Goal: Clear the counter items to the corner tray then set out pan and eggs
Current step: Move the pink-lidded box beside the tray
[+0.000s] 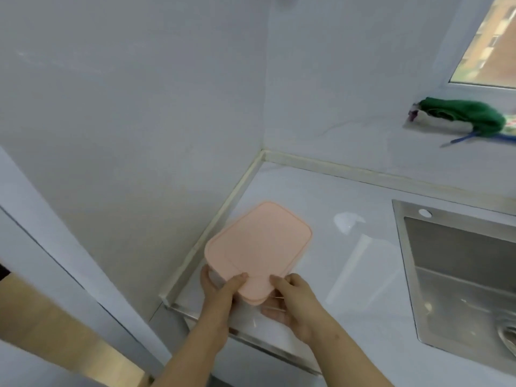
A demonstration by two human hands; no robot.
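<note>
Pink tray (259, 247), paddle-shaped with a short tab handle, sits over the front-left part of the surface (335, 196), close to the left wall strip. Cannot tell whether it rests on the surface or is held just above it. A second pink layer shows under the tab. Long axis runs from the tab, nearest the person, away toward the back-left corner. Left hand (220, 289) pinches the tab's left side, thumb on top, fingers curled beneath. Right hand (293, 303) pinches its right side the same way. Both hands sit at the near end, about equally close. Judgement: a push straight along the long axis would seat the tray in the corner. Sink (460, 275) lies to the right, well apart. Green cloth (463, 113) lies on the window ledge.
</note>
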